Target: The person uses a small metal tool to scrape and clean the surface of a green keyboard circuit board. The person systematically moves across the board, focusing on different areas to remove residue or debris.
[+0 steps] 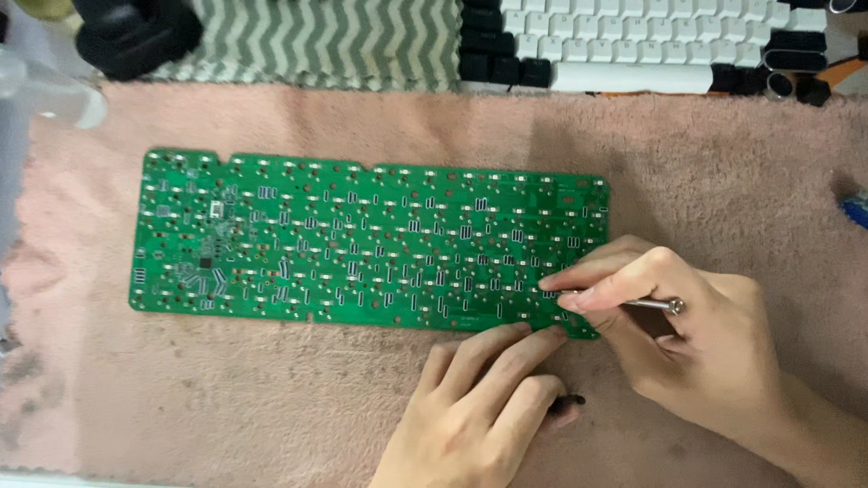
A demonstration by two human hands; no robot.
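A long green keyboard circuit board (362, 239) lies flat on a pink fuzzy cloth (226, 389). My right hand (687, 334) pinches a thin metal tool (665, 305) and presses its tip on the board's lower right corner. My left hand (488, 407) rests beside it, fingertips touching the board's bottom edge near that corner. A small dark object (576, 399) peeks out under the left fingers.
A white and black keyboard (651, 41) sits at the top right, next to a grey zigzag cloth (325, 36). A black round object (136, 32) is at the top left. A blue item (854, 210) shows at the right edge.
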